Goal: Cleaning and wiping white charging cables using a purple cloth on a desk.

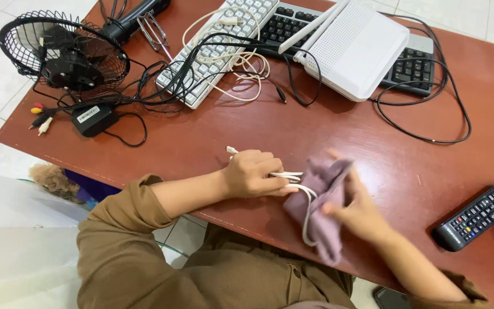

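Observation:
My left hand is closed around a bunched white cable, whose plug end sticks out behind my thumb. My right hand holds a mauve cloth folded around the cable's loop, just right of my left hand; this hand is blurred by motion. Both hands rest over the near edge of the reddish-brown table.
A black remote lies at the right edge. Farther back sit a white router on a black keyboard, a white keyboard tangled in cables, a small black fan and a black power adapter.

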